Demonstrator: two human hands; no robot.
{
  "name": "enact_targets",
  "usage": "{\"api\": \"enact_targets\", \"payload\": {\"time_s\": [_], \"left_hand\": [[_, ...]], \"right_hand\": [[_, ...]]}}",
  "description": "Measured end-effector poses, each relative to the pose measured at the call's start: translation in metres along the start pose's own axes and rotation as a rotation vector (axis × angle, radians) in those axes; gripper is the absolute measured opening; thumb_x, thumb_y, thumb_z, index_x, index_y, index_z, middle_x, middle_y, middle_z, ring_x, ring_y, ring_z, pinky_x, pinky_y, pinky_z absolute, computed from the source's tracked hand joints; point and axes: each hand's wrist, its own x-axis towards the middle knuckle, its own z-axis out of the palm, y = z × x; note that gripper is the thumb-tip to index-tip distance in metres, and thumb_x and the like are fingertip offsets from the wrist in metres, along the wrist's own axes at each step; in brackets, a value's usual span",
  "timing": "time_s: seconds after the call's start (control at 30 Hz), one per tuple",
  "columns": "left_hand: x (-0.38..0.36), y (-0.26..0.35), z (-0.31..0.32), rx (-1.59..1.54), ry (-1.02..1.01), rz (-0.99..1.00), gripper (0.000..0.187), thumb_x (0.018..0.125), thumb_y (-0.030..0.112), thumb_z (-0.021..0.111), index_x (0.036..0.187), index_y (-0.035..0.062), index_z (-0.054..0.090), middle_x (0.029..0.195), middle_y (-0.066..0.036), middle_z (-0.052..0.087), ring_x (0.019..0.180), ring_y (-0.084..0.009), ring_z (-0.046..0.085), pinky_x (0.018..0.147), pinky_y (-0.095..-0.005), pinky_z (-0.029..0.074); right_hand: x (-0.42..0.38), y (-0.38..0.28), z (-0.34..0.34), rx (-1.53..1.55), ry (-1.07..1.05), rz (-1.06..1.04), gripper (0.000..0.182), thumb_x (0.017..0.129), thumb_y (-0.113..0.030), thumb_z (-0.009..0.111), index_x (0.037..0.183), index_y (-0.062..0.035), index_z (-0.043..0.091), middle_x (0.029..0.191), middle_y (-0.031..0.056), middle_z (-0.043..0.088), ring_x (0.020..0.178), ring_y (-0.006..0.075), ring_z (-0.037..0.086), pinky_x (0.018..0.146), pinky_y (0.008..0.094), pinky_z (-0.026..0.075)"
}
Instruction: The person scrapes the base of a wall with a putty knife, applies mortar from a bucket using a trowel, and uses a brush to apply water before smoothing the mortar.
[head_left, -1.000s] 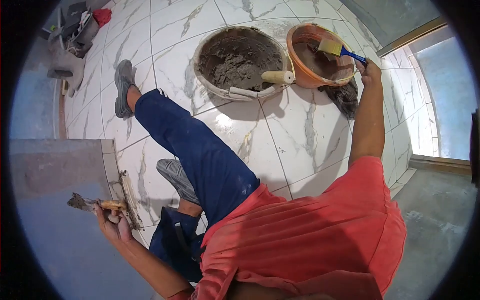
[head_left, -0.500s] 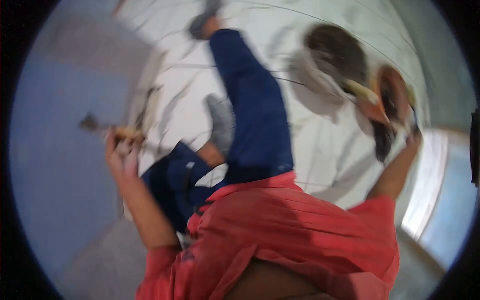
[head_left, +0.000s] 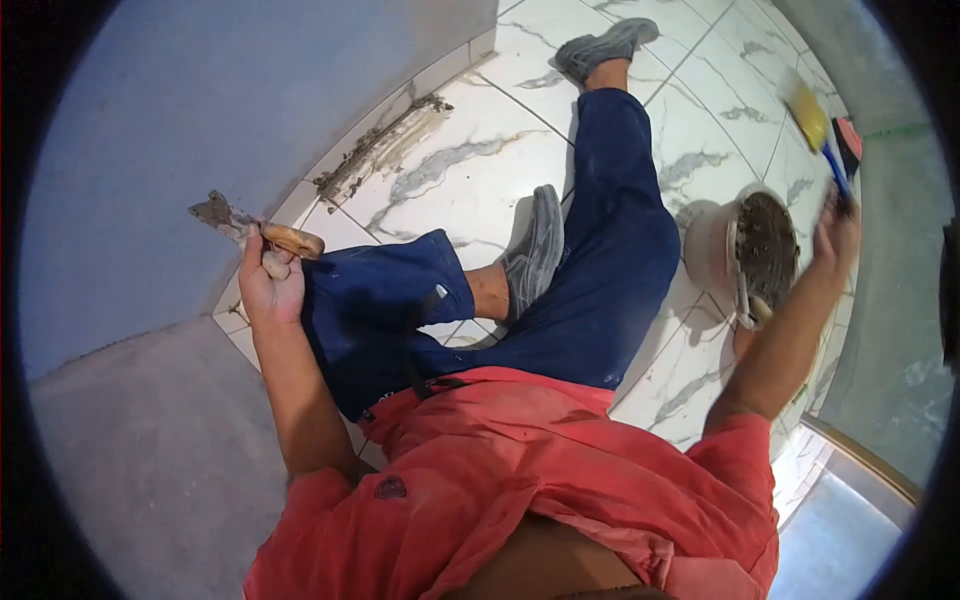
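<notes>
My left hand (head_left: 272,285) is closed on a trowel with a wooden handle (head_left: 293,241). Grey mortar smears its metal blade (head_left: 222,213), which points toward the wall. At the right, my right hand (head_left: 836,232) grips the blue handle (head_left: 836,170) of a brush. Its yellow head (head_left: 806,113) is blurred and points up and away from me. Close to my right forearm stands a pale bucket (head_left: 712,250) with dark grey mortar (head_left: 768,240) inside. The forearm partly hides a second container below the bucket.
Broken mortar (head_left: 385,150) lies along the skirting at the blue-grey wall (head_left: 230,90). Marbled white tiles (head_left: 470,165) cover the floor. My bent leg (head_left: 600,280) lies between wall and bucket. A pink and black object (head_left: 848,145) rests by the right wall.
My view has turned. My right hand, earlier by the orange-brown container beside the bucket, now holds the brush up near the right wall. The trowel remains in my left hand.
</notes>
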Motion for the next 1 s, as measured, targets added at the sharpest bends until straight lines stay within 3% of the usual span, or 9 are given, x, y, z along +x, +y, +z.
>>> {"api": "enact_targets", "payload": {"time_s": [0.2, 0.23, 0.27, 0.3, 0.33, 0.4, 0.47, 0.57, 1.0], "left_hand": [[-0.003, -0.003, -0.008, -0.043, 0.171, -0.010, 0.021, 0.097, 0.017, 0.062, 0.114, 0.0050, 0.058, 0.104, -0.002, 0.063, 0.083, -0.0127, 0.056, 0.070, -0.0278, 0.043], [-0.007, -0.002, -0.001, -0.010, 0.167, -0.022, 0.021, 0.097, 0.017, 0.063, 0.113, 0.0052, 0.059, 0.102, -0.002, 0.063, 0.082, -0.0124, 0.056, 0.071, -0.0276, 0.044], [-0.008, -0.002, 0.000, 0.025, 0.164, -0.034, 0.020, 0.096, 0.018, 0.064, 0.112, 0.0055, 0.059, 0.101, -0.001, 0.063, 0.082, -0.0120, 0.056, 0.071, -0.0273, 0.044], [-0.008, -0.001, -0.007, 0.026, 0.128, -0.063, 0.020, 0.095, 0.019, 0.066, 0.108, 0.0056, 0.061, 0.096, -0.001, 0.062, 0.080, -0.0113, 0.055, 0.071, -0.0268, 0.045], [-0.008, -0.001, -0.011, 0.016, 0.136, -0.061, 0.020, 0.095, 0.019, 0.066, 0.108, 0.0056, 0.061, 0.096, -0.001, 0.062, 0.080, -0.0113, 0.055, 0.071, -0.0268, 0.045], [-0.009, -0.002, -0.008, 0.008, 0.016, -0.069, 0.020, 0.094, 0.021, 0.067, 0.106, 0.0058, 0.063, 0.092, 0.000, 0.061, 0.077, -0.0104, 0.054, 0.070, -0.0263, 0.044], [-0.004, -0.004, -0.009, -0.019, 0.083, -0.059, 0.020, 0.094, 0.021, 0.068, 0.106, 0.0062, 0.063, 0.092, 0.000, 0.061, 0.077, -0.0102, 0.054, 0.070, -0.0260, 0.044], [0.001, -0.006, -0.015, -0.038, 0.083, -0.072, 0.021, 0.095, 0.021, 0.066, 0.110, 0.0066, 0.062, 0.094, 0.000, 0.063, 0.078, -0.0109, 0.056, 0.070, -0.0271, 0.046], [0.008, -0.009, -0.028, -0.200, 0.072, -0.132, 0.024, 0.092, 0.015, 0.069, 0.113, 0.0074, 0.060, 0.106, -0.001, 0.065, 0.101, -0.0148, 0.061, 0.092, -0.0307, 0.046]], "right_hand": [[-0.018, 0.227, 0.247, -0.067, 0.053, 0.225, 0.021, 0.096, -0.006, 0.055, 0.107, 0.0123, 0.058, 0.110, 0.0212, 0.060, 0.103, 0.0331, 0.062, 0.091, 0.0376, 0.058], [0.000, 0.281, 0.232, -0.696, -0.218, -0.142, 0.022, 0.096, -0.006, 0.056, 0.107, 0.0123, 0.058, 0.104, 0.0194, 0.061, 0.097, 0.0312, 0.063, 0.088, 0.0374, 0.060], [-0.036, 0.279, 0.300, -0.120, 0.081, 0.288, 0.019, 0.095, -0.007, 0.057, 0.101, 0.0113, 0.058, 0.098, 0.0180, 0.061, 0.089, 0.0291, 0.064, 0.081, 0.0362, 0.061], [-0.043, 0.301, 0.321, -0.148, 0.091, 0.368, 0.015, 0.095, -0.006, 0.056, 0.095, 0.0089, 0.057, 0.096, 0.0170, 0.060, 0.087, 0.0267, 0.065, 0.075, 0.0345, 0.061], [-0.057, 0.318, 0.341, -0.299, 0.056, 0.296, 0.016, 0.094, -0.007, 0.054, 0.091, 0.0084, 0.055, 0.085, 0.0163, 0.061, 0.068, 0.0264, 0.065, 0.056, 0.0331, 0.057], [-0.064, 0.355, 0.362, -0.355, 0.006, 0.324, 0.017, 0.091, -0.008, 0.055, 0.089, 0.0085, 0.056, 0.084, 0.0176, 0.061, 0.065, 0.0264, 0.066, 0.054, 0.0338, 0.057], [-0.009, 0.441, 0.302, -0.967, -0.431, -0.145, 0.020, 0.089, -0.007, 0.053, 0.093, 0.0123, 0.057, 0.085, 0.0179, 0.061, 0.066, 0.0257, 0.066, 0.056, 0.0340, 0.060], [-0.074, 0.406, 0.387, -0.523, 0.064, 0.288, 0.026, 0.087, -0.007, 0.052, 0.101, 0.0154, 0.056, 0.088, 0.0188, 0.061, 0.070, 0.0261, 0.067, 0.058, 0.0348, 0.061], [-0.128, 0.428, 0.409, -0.703, 0.091, 0.233, 0.024, 0.083, -0.008, 0.056, 0.096, 0.0114, 0.058, 0.084, 0.0180, 0.063, 0.066, 0.0241, 0.064, 0.054, 0.0350, 0.055]]}}
